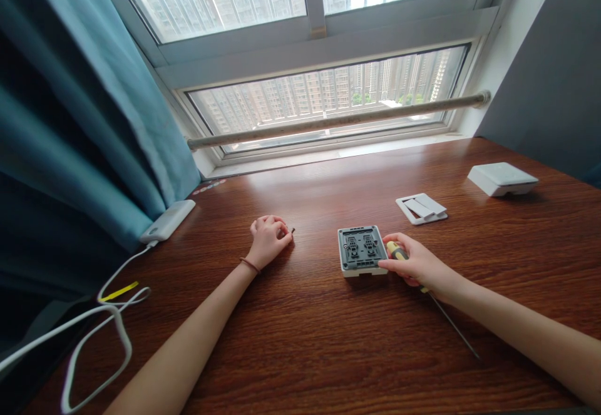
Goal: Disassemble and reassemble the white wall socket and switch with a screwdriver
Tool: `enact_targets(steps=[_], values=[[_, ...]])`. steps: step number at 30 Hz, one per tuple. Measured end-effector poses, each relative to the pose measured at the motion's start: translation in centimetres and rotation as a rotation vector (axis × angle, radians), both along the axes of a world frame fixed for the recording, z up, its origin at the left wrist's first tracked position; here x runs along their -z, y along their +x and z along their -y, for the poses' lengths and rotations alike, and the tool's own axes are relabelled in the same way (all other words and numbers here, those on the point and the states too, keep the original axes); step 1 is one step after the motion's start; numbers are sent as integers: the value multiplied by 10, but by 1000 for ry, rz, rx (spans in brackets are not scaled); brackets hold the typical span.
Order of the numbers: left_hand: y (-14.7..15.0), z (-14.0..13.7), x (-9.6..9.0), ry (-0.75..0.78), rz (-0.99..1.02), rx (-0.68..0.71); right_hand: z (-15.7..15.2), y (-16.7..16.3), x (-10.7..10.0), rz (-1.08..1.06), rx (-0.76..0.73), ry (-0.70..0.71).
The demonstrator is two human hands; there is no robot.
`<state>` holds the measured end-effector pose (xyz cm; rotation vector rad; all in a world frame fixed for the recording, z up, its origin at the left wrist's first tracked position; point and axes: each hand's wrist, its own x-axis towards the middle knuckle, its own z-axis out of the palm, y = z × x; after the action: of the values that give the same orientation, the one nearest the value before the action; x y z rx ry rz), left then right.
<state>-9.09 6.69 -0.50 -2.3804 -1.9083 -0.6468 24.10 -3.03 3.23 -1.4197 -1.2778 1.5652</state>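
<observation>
A wall switch (361,249) lies face up on the table, its cover off, so the dark grey inner mechanism shows inside a white box. My right hand (413,261) is closed round the yellow-and-grey handle of a screwdriver (397,251), whose long thin shaft points down to the right, away from the switch. The thumb and fingertips of this hand touch the right side of the switch. Left of the switch, my left hand (270,238) rests on the table with curled fingers, pinching a small dark screw (293,231) at the fingertips.
A white switch frame with loose rocker plates (421,208) lies behind the right hand. Farther right is another white switch box (502,178). At left, a white power strip (168,222) with a looped white cable (126,333) lies beside the blue curtain (122,89).
</observation>
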Motion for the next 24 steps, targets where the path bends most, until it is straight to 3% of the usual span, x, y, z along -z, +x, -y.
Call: enact_targets(steps=[10,24], values=[[9,-1,7,1,-12,-225,0,-1,-1,15,4,6],[8,-1,7,-21,-23,-225,-5,1,6,68,33,57]])
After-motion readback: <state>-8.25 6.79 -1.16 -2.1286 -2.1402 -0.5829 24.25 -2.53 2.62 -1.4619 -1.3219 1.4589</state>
